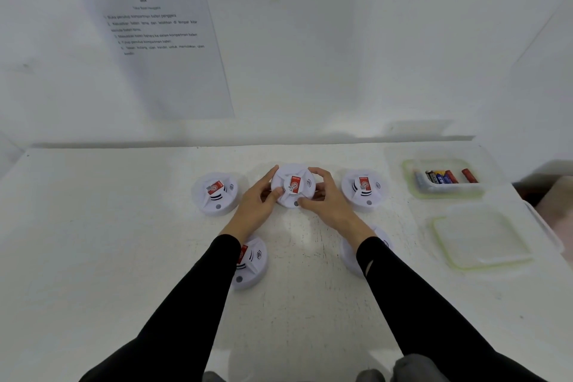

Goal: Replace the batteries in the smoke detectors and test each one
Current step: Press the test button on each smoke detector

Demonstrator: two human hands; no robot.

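- Black sleeves (pixel 186 304) come in from 6 o'clock, one on each forearm, and reach forward over the white table (pixel 108 242).
- Half under the left forearm, at about 7 o'clock from the table's middle, the near-left smoke detector (pixel 254 263) lies face up, its red label partly covered by the sleeve.
- At about 5 o'clock, the near-right smoke detector (pixel 348 254) is mostly hidden behind the right forearm; only parts of its white rim show.
- Left hand (pixel 259 205) grips the centre smoke detector (pixel 293 184) from its 9 o'clock side, fingers curled round the rim and thumb laid on the face.
- Right hand (pixel 328 205) grips the same detector from its 3 o'clock side, fingers curled over the far rim. Its thumb tip is just beside the small grey button (pixel 296 203) at the detector's 6 o'clock.
- That centre smoke detector sits at 12 o'clock from the table's middle, between both hands, face up with a red label. Whether its base touches the table I cannot tell.
- At its 9 o'clock lies the far-left smoke detector (pixel 216 192) and at its 3 o'clock the far-right smoke detector (pixel 363 189), both flat, face up and apart from the hands.
- At 2 o'clock on the table stands a clear green-rimmed container (pixel 409 183) holding batteries (pixel 443 177) side by side in red, blue, black and yellow jackets.
- Just nearer than it, at 4 o'clock, a second clear container (pixel 480 239) with a green rim lies flat.
- On the wall at 11 o'clock hangs a printed sheet (pixel 161 49) with numbered lines, too blurred to read.
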